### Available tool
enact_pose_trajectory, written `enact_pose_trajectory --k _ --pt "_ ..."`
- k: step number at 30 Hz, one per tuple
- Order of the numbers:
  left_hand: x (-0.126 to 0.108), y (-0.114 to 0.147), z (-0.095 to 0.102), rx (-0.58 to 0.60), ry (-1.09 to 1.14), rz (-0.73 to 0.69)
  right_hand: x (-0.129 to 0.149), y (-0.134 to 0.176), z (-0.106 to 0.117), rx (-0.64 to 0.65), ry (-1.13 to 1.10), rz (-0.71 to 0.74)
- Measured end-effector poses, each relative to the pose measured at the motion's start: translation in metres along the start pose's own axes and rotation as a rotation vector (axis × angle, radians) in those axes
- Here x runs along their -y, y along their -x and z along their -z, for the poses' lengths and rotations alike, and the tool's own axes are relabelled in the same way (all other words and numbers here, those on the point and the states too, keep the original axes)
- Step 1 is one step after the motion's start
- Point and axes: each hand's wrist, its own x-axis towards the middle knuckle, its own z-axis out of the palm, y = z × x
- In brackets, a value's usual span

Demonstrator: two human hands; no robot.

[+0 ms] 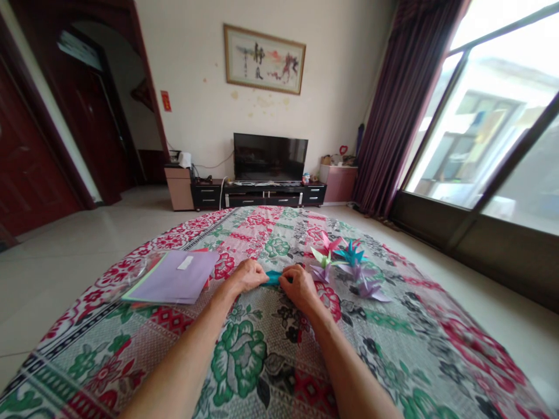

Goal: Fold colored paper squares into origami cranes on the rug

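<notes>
I held one piece of teal folded paper between my two hands, over the middle of the flowered tablecloth. My left hand pinched its left end, and my right hand pinched its right end, the fingers drawn in on both sides. Its long axis ran left to right, across me. My fingers covered both ends, so I could not tell which way any tip pointed.

To the right I counted at least six folded paper figures: one pink, one light green, one teal and three lilac. They overlapped, so the count may have run higher. To the left lay one stack of paper sheets, lilac on top with green and red edges showing beneath, and one white slip on it. Clear plastic showed around the stack.

The stack's right edge lay near my left hand, and the nearest lilac figure stood just beside my right, so sideways room was tight. Cloth stretched ahead to the table's curved far edge, and more spread between my forearms on the near side. The right edge curved well beyond the figures.
</notes>
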Motion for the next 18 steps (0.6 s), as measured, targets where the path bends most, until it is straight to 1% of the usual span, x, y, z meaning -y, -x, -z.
enact_pose_trajectory --k 8,10,14,16,18 --pt "-0.007 0.0015 -0.001 -0.034 -0.106 0.038 -0.0005 -0.0003 0.0034 -0.01 -0.021 -0.032" --pt "-0.008 0.0017 -0.0016 -0.044 -0.12 0.033 -0.0018 -0.0014 0.0059 -0.029 -0.065 -0.061" --pt "-0.0086 0.0021 -0.001 -0.024 -0.129 0.039 -0.0053 -0.0046 0.0088 -0.091 -0.201 -0.172" --pt "-0.0088 0.0024 -0.0002 -0.014 -0.126 0.03 -0.0047 -0.0052 0.0087 -0.099 -0.209 -0.198" --pt "-0.0094 0.0031 0.0008 -0.014 -0.12 0.023 -0.0017 -0.0044 0.0079 -0.086 -0.169 -0.179"
